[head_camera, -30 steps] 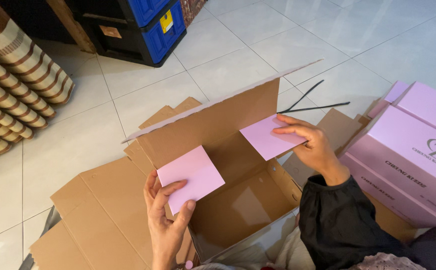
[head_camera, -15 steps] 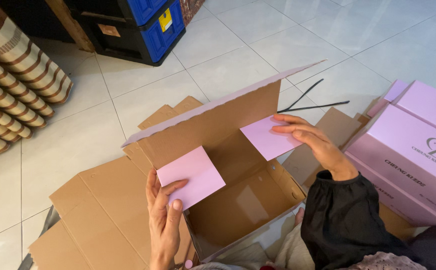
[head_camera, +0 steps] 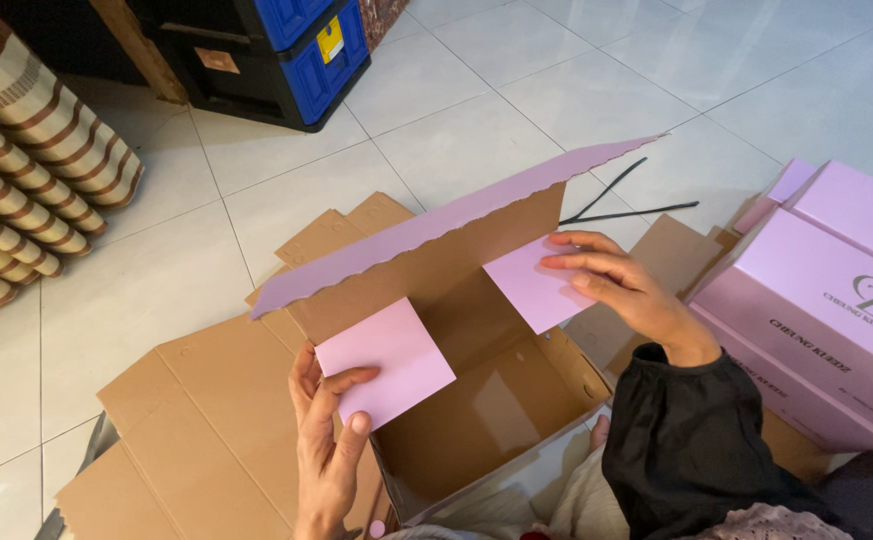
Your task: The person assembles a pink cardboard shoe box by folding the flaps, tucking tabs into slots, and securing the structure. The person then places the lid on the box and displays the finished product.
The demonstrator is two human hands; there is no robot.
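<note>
Head view, the only one. A half-assembled cardboard box [head_camera: 477, 400] sits open on the tiled floor [head_camera: 517, 110], brown inside, pale pink outside, its long lid flap [head_camera: 447, 225] with a scalloped edge standing up at the back.

Left hand [head_camera: 327, 440]: grip closed on the left side flap [head_camera: 385, 362], thumb across its pink face, fingers behind, holding it turned in over the box mouth.

Right hand [head_camera: 622, 290]: fingers laid flat on the right side flap [head_camera: 535, 285], pressing rather than pinching; I cannot tell whether the thumb closes behind it.

My reading: the step in hand is folding the two side flaps inward. The next move seems to call for both flaps pushed down square together, so the tall flap can close over them without catching.

The box looks clean and crisp, creases sharp, no tears visible. The near wall hides the bottom front corner.

Around it: flattened cardboard blanks [head_camera: 197, 400] lie under and left of the box; finished pink boxes [head_camera: 817, 300] stack at right, just beside the sleeve; black straps [head_camera: 622, 205] lie behind; a blue-and-black crate [head_camera: 287, 50] stands well apart.
</note>
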